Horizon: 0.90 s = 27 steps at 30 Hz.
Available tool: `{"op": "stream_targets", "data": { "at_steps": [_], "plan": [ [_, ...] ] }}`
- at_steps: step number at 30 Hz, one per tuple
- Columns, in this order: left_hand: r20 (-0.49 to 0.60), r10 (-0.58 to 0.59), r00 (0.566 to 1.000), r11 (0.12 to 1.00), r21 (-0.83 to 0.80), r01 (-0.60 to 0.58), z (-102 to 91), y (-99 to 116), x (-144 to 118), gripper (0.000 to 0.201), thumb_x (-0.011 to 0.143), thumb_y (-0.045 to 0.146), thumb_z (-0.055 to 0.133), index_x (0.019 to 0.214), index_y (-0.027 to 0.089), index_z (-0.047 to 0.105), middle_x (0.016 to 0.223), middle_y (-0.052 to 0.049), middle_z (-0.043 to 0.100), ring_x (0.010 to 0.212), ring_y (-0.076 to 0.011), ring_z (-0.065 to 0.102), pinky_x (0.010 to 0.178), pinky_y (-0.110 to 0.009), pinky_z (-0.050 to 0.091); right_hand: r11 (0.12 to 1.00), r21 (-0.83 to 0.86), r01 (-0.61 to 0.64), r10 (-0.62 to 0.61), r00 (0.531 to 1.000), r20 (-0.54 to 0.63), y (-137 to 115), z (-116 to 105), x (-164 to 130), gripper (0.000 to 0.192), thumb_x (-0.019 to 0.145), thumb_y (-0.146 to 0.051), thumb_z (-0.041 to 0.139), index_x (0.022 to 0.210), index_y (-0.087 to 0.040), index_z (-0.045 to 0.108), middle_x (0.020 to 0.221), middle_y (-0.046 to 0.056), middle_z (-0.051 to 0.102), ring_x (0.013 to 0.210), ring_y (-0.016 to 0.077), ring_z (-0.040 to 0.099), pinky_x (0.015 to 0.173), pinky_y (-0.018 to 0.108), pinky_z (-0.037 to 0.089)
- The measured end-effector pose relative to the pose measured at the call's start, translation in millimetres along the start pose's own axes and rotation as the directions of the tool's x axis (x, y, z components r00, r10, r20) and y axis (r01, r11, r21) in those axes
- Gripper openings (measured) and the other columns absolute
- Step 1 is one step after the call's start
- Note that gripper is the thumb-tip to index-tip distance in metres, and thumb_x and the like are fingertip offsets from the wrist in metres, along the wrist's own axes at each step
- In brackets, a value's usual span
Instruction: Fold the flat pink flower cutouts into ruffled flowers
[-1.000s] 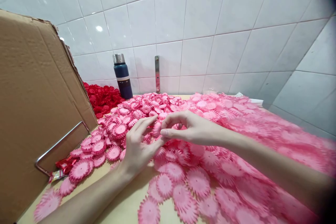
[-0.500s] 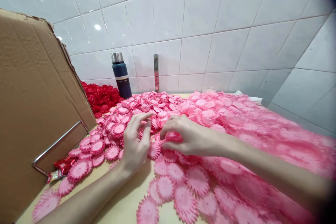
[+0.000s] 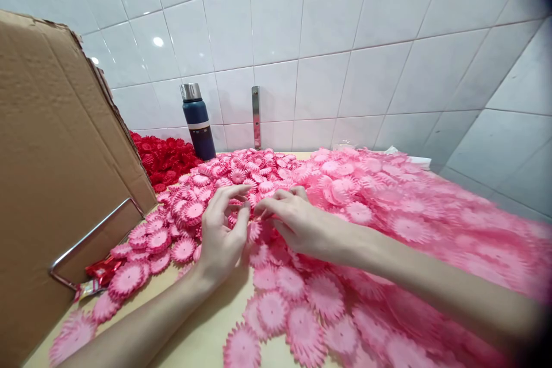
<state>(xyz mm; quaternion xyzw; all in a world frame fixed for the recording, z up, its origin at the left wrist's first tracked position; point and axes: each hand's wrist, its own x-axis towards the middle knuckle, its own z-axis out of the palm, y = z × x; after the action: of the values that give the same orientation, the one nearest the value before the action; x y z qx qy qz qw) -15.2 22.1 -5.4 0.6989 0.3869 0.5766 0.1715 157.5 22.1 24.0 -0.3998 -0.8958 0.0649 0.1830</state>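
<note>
The grip of your left hand (image 3: 222, 236) is spread, thumb and fingers curved with a gap between them. Your right hand (image 3: 297, 221) bends its fingers toward that gap, tips close to the left thumb; you cannot tell whether its grip pinches anything. The pink discs (image 3: 244, 351) lie beneath and around both hands: a dense heap beyond them, a wide spread under your right arm, a few loose ones toward you. Being round and fringed, the discs show no long axis; those nearest you lie mostly flat, pale faces up, while many in the heap tilt.

A bare strip of table (image 3: 207, 322) shows between your forearms. To the left, a cardboard panel (image 3: 64, 155) stands upright, walling off that side, with a bent metal bar (image 3: 92, 236) in front of it. A red wrapper (image 3: 103, 270) lies beside the bar, next to pink discs. Farther back, red discs (image 3: 166, 158) are heaped behind the panel. The bottle (image 3: 199, 126) stands beside them, capped, its contents hidden. A metal strip (image 3: 256, 118) stands against the tiled wall (image 3: 328, 17).
</note>
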Motion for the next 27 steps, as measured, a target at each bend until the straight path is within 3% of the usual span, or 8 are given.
{"op": "stream_targets", "data": {
  "at_steps": [4, 8, 12, 16, 19, 27],
  "plan": [
    [0.104, -0.058, 0.993, 0.997, -0.040, 0.063, 0.8, 3.3, 0.0, 0.024, 0.089, 0.021, 0.058, 0.113, 0.021, 0.060, 0.107, -0.004, 0.065, 0.098, -0.0161, 0.063, 0.086, -0.029, 0.053, 0.995, 0.059, -0.075, 0.079, 0.994, -0.080, 6.1, -8.6, 1.8, 0.040, 0.081, 0.002, 0.045, 0.114, -0.020, 0.054, 0.094, 0.009, 0.065, 0.097, 0.0265, 0.054, 0.087, 0.047, 0.039],
    [0.190, -0.041, 0.981, 0.999, 0.004, 0.041, 0.7, 7.4, -1.6, 0.020, 0.088, 0.023, 0.060, 0.107, 0.020, 0.064, 0.099, -0.004, 0.069, 0.089, -0.0150, 0.067, 0.084, -0.029, 0.054, 0.993, 0.091, -0.079, 0.091, 0.987, -0.131, 8.0, -18.5, 2.1, 0.024, 0.088, -0.007, 0.045, 0.106, -0.019, 0.056, 0.094, 0.008, 0.068, 0.098, 0.0261, 0.055, 0.088, 0.049, 0.038],
    [0.190, 0.010, 0.982, 1.000, -0.027, -0.005, 0.1, 5.5, -2.6, 0.029, 0.084, 0.022, 0.065, 0.113, 0.021, 0.061, 0.100, -0.004, 0.067, 0.085, -0.0153, 0.067, 0.081, -0.030, 0.056, 0.985, 0.170, -0.030, 0.065, 0.976, -0.206, 10.1, -24.5, 3.6, 0.012, 0.090, -0.013, 0.048, 0.097, -0.017, 0.057, 0.093, 0.008, 0.068, 0.089, 0.0221, 0.060, 0.087, 0.046, 0.043],
    [0.207, 0.070, 0.976, 0.997, -0.027, -0.066, -1.1, 3.5, -1.8, 0.048, 0.079, 0.024, 0.072, 0.124, 0.024, 0.057, 0.117, -0.007, 0.062, 0.101, -0.0194, 0.064, 0.091, -0.036, 0.054, 0.918, 0.394, 0.041, 0.062, 0.967, -0.246, 7.2, -27.6, 4.3, 0.011, 0.088, -0.013, 0.052, 0.098, -0.016, 0.057, 0.094, 0.008, 0.068, 0.087, 0.0179, 0.064, 0.075, 0.033, 0.052],
    [0.196, 0.111, 0.974, 0.994, -0.006, -0.112, -1.8, 3.7, -2.4, 0.046, 0.079, 0.022, 0.071, 0.124, 0.025, 0.060, 0.121, -0.007, 0.062, 0.111, -0.0212, 0.060, 0.095, -0.036, 0.052, 0.870, 0.490, 0.061, 0.072, 0.966, -0.249, 2.5, -29.8, 3.3, 0.012, 0.088, -0.012, 0.052, 0.096, -0.018, 0.058, 0.095, 0.006, 0.068, 0.089, 0.0156, 0.065, 0.078, 0.030, 0.053],
    [0.130, -0.018, 0.991, 0.982, -0.182, 0.042, 1.4, 0.9, -5.1, 0.043, 0.080, 0.017, 0.069, 0.120, 0.025, 0.058, 0.117, -0.004, 0.065, 0.109, -0.0191, 0.063, 0.094, -0.033, 0.055, 0.930, 0.369, -0.001, 0.090, 0.971, -0.223, 8.5, -37.7, 0.9, 0.013, 0.088, -0.030, 0.058, 0.091, -0.019, 0.065, 0.096, 0.004, 0.068, 0.093, 0.0187, 0.062, 0.085, 0.036, 0.048]
  ]
}}
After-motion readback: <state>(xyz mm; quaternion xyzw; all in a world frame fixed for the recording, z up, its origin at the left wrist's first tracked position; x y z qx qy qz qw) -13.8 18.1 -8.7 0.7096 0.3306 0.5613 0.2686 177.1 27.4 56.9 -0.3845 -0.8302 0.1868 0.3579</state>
